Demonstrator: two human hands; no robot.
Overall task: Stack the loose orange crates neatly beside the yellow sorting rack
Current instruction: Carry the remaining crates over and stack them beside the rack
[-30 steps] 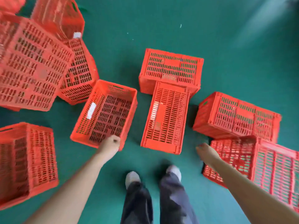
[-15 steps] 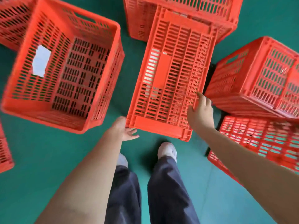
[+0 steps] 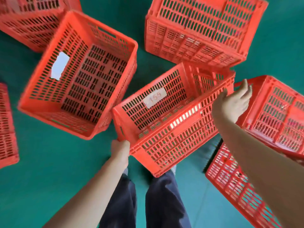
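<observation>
The numbered crate [image 3: 172,145] is tipped between the two hands just above the person's dark trousers [image 3: 120,203], its open mouth turned up and to the far left so that the white label [image 3: 154,97] on the inner wall shows; it looks to be off the green floor [image 3: 41,178], probably so it can be turned upright and carried; the left hand [image 3: 120,149] is curled tight round its near left corner, a grip that bears the weight from the low end; the right hand [image 3: 232,104] lies against the right end with its fingers reaching to the rim and its thumb raised, seemingly to steady the tilt, though I cannot tell whether the fingers hook over the edge; an open crate [image 3: 49,89] stands mouth up just to the left, near enough to serve as the base of a stack; an upturned crate [image 3: 197,30] sits at the far side, and others lie on their sides to the right and at the left edge, all of them loose; the yellow rack is not in view, so the stacking place cannot be judged from here.
</observation>
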